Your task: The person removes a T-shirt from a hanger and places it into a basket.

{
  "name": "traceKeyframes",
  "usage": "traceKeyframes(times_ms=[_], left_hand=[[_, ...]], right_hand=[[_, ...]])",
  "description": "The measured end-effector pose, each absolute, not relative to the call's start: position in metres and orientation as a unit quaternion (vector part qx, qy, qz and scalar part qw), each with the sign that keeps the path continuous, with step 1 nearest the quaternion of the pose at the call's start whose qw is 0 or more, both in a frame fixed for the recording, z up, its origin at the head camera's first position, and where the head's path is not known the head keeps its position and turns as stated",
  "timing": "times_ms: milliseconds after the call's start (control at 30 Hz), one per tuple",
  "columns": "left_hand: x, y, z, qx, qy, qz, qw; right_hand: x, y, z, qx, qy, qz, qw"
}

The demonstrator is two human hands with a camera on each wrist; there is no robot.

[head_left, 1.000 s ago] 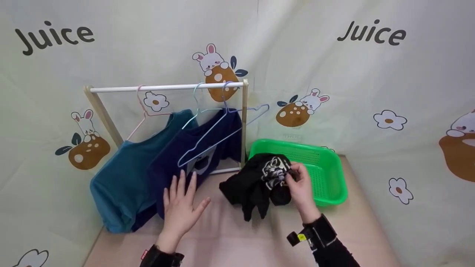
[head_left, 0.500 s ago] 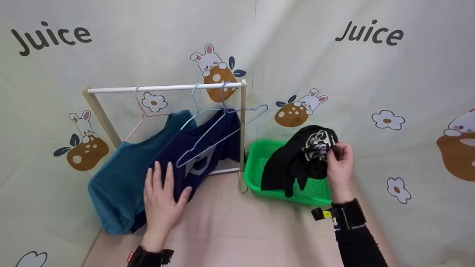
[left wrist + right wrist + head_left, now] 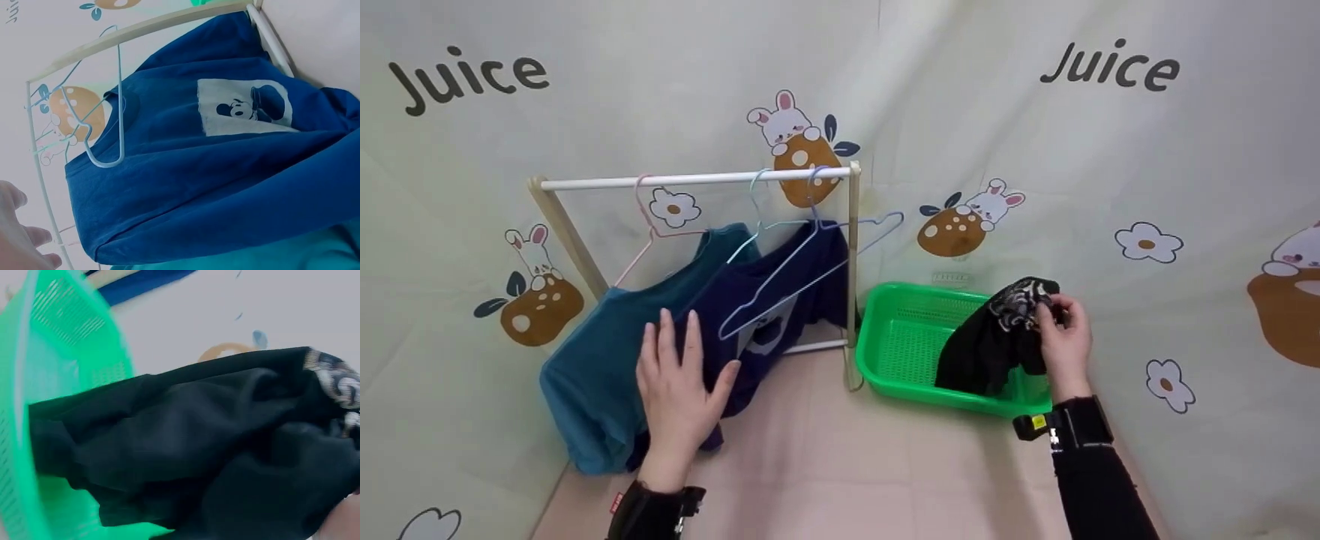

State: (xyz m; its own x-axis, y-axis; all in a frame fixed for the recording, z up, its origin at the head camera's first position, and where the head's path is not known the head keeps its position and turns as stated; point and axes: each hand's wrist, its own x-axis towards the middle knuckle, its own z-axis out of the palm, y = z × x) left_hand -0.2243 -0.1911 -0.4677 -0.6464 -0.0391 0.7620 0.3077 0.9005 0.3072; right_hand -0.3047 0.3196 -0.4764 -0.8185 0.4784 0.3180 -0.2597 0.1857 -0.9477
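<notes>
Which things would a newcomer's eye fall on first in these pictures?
Probably first on the bright green basket, right of the rack, and the black garment the right hand pinches there. From the rack hang the teal shirt, dark blue shirt and a bare blue hanger.

Both the left hand (image 3: 679, 390) and the right hand (image 3: 1067, 341) were bare, without gloves. A long black sleeve (image 3: 1099, 484) covered the right forearm up to a broad black wristband (image 3: 1086, 424), which carried a stubby black block (image 3: 1024, 428) with a yellow label (image 3: 1039, 422) and a white marking (image 3: 1054, 439). The black left wristband (image 3: 643, 516) showed a red tag (image 3: 616, 502) with pale lettering along its outer edge
</notes>
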Motion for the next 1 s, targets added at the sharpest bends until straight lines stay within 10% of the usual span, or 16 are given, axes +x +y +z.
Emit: traceKeyframes(times_ms=[333, 1000], left_hand=[[-0.237, -0.192, -0.454, -0.088, -0.893, -0.199, 0.394], [-0.279, -0.184, -0.426, -0.106, -0.914, -0.194, 0.342]], right_hand=[[-0.296, 0.340, -0.498, -0.067, -0.796, 0.588, 0.130], [-0.283, 0.323, -0.558, 0.010, -0.910, 0.390, 0.138]])
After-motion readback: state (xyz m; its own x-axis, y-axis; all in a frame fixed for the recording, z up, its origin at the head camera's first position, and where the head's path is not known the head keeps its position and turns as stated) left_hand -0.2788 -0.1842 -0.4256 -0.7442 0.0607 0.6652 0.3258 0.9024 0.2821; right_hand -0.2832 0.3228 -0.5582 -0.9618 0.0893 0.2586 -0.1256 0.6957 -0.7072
